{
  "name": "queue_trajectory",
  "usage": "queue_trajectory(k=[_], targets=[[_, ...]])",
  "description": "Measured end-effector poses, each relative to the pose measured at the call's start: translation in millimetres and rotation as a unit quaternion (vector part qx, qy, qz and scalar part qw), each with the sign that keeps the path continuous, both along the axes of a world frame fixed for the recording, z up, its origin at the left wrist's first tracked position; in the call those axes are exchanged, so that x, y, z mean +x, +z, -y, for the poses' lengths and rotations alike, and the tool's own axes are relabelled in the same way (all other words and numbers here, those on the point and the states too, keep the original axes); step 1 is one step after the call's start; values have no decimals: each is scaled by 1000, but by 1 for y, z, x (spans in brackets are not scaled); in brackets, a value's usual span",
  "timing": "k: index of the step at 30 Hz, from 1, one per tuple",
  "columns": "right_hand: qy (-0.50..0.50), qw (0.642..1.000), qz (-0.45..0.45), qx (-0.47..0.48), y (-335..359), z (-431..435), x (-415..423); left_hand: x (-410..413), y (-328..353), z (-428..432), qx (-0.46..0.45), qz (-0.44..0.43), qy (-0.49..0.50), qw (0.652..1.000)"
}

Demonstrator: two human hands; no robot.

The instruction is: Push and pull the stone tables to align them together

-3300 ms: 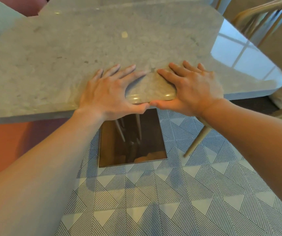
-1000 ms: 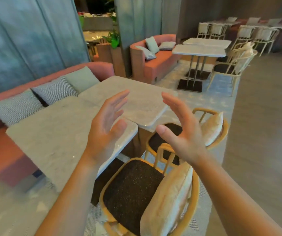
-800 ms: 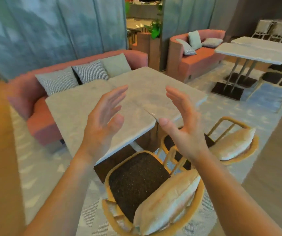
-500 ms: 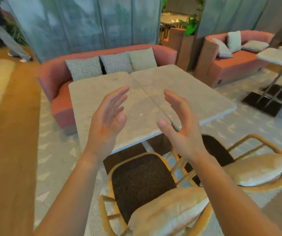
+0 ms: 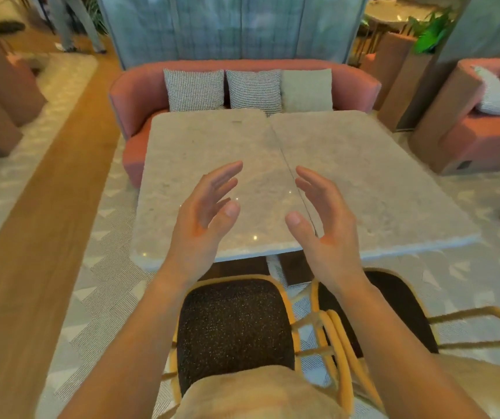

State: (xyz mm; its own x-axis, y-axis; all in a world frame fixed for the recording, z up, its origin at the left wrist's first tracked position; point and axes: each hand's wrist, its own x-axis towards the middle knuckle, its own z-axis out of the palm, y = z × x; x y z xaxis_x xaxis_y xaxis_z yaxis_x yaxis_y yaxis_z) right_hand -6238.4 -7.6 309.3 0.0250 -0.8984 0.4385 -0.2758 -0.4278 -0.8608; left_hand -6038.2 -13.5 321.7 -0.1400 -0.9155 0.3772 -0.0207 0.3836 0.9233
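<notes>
- Wooden floor strip [image 5: 46,207]: runs along the far left, beside the pale patterned carpet [image 5: 103,285].
- Left stone table [image 5: 200,176]: worktop slab in front of the pink sofa [image 5: 140,95]; its right edge meets the other slab along a thin dark seam [image 5: 288,167].
- Left hand [image 5: 203,219]: raised in the air, palm turned inward, fingers spread and loose, holding nothing. A few seconds ago it lay flat on a slab corner; it is now off the stone.
- Chair, dark seat [image 5: 233,325]: directly below the arms, between the person and the near worktop edge.
- Right hand [image 5: 324,225]: also lifted, open and empty, palm facing the left one. It too was pressed on the stone before and has let go.
- Right stone table [image 5: 378,176]: butts against the left one. Its near edge appears to sit slightly further forward than its neighbour's, though the wide lens may exaggerate this.
- Second chair [image 5: 399,300]: to the right of the first, close beside it.
- Change noted: the person has stepped back and come round to face the pair squarely, with both tables beyond the hands and the seam showing between them.
- Judgement: pushing seems done or paused; this looks like a check of alignment, with perhaps a small correction left.
</notes>
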Motion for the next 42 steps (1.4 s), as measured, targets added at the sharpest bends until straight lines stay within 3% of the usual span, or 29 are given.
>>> queue_trajectory(k=[9, 13, 17, 20, 24, 26, 32, 42], targets=[[77, 990, 60, 103, -84, 57, -13, -51, -74, 22, 83, -33, 104, 991], [52, 979, 99, 169, -146, 80, 3, -38, -142, 49, 161, -57, 171, 970], [-12, 960, 152, 233, -216, 104, 22, -21, -226, 73, 238, -138, 195, 942], [-60, 909, 240, 335, -268, 113, 39, -13, -284, 86, 350, -200, 197, 894], [-117, 765, 371, 513, -317, 114, 52, -9, -335, 91, 497, -243, 207, 807], [-98, 722, 431, 533, -334, 125, 47, -2, -351, 102, 498, -294, 252, 776], [-87, 661, 610, 428, -345, 178, 37, 28, -365, 145, 383, -489, 320, 715], [-66, 686, 615, 383, -363, 182, 40, 19, -376, 155, 311, -534, 319, 718]])
